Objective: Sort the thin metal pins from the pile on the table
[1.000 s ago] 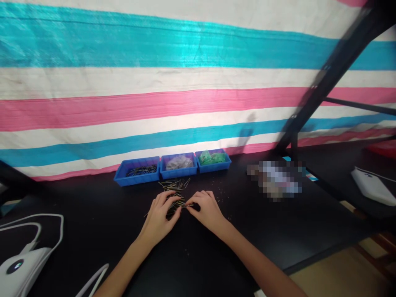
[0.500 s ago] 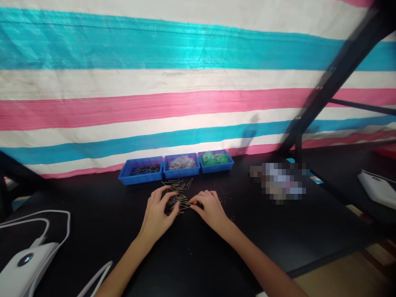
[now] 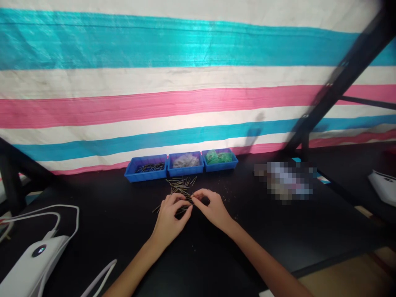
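Observation:
Thin metal sticks, like screws or nails, lie in a loose pile (image 3: pixel 182 184) on the black table. My left hand (image 3: pixel 171 214) is over the near left part of the pile, thumb and fingers curved towards each other at its right side. Beside it, my right hand (image 3: pixel 213 208) has its thumb and index finger pinched at the pile's right edge; what lies between the fingertips is too small to name. Behind the pile stand three blue bins: the left bin (image 3: pixel 145 176) holds similar dark sticks, the middle bin (image 3: pixel 186 170) clear bags, the right bin (image 3: pixel 220 166) green bags.
A white device (image 3: pixel 34 264) with cables lies at the front left of the table (image 3: pixel 272 235). A blurred, pixelated item (image 3: pixel 286 181) is at the right, and another white device (image 3: pixel 383 187) farther right. Striped sheeting hangs behind, with black frame bars on both sides.
The view has shifted slightly. My left hand has moved right over the pile, closer to my right hand, and its thumb and fingertips have drawn nearer together. Some sticks now show left of it.

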The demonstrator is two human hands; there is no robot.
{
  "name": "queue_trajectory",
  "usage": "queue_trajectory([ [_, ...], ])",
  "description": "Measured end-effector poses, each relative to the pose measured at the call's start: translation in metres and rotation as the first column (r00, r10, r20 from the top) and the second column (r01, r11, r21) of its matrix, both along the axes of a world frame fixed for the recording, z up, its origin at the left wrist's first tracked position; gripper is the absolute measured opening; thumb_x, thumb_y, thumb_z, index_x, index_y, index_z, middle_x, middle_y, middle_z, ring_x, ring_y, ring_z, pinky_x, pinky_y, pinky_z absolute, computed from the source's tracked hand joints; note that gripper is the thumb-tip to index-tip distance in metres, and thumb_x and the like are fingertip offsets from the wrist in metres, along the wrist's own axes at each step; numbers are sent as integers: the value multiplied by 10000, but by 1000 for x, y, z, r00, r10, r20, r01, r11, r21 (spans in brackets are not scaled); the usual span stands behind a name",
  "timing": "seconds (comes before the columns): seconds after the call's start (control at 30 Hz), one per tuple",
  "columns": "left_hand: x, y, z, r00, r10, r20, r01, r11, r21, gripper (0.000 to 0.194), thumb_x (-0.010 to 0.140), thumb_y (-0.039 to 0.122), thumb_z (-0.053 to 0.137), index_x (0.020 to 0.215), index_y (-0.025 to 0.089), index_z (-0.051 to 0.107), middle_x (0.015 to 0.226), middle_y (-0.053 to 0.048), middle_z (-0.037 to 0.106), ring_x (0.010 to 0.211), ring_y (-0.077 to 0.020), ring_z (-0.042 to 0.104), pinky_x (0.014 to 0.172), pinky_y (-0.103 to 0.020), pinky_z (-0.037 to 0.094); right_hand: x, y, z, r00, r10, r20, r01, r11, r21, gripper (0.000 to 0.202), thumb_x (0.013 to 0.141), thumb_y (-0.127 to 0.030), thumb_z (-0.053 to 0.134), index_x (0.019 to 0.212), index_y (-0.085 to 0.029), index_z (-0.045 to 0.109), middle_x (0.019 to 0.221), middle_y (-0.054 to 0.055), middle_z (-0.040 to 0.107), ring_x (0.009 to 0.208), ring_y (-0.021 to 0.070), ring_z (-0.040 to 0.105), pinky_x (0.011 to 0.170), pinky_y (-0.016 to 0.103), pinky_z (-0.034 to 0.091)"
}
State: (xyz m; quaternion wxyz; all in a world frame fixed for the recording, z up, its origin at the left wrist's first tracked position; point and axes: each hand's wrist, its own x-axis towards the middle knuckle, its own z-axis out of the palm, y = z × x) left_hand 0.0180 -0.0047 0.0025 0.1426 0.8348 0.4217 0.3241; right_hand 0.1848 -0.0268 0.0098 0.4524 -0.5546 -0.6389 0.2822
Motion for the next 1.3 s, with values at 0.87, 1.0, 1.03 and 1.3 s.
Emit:
queue_trajectory([
  [0.87,0,5,4,899,-4,438,155,938,-310,101,714,304,678,765,223,710,892,-39,635,858,-173,622,822,-320,504,1,1,4,945,103,-310,-122,991,-45,148,760,-323,642,762,-184,691,885,44,664,848,159,614,737,289,467],
  [1.0,-1,5,3,892,12,451,154,932,-329,101,716,311,678,760,225,709,893,-37,632,851,-169,621,818,-316,501,1,0,5,947,106,-304,-129,990,-58,148,758,-318,645,766,-178,694,888,50,664,849,162,615,748,295,468],
  [1.03,-1,5,4,891,17,454,152,931,-333,103,719,313,675,765,226,709,896,-37,631,853,-169,620,816,-315,500,1,0,5,946,106,-305,-130,990,-60,154,760,-323,643,777,-180,697,894,50,664,851,162,615,755,297,469],
  [1.3,0,5,4,884,61,464,108,938,-330,111,729,304,668,781,211,699,911,-43,624,859,-164,608,779,-296,479,4,3,3,963,50,-264,-61,997,-37,163,758,-337,642,792,-189,703,859,46,670,806,157,615,711,284,477],
])
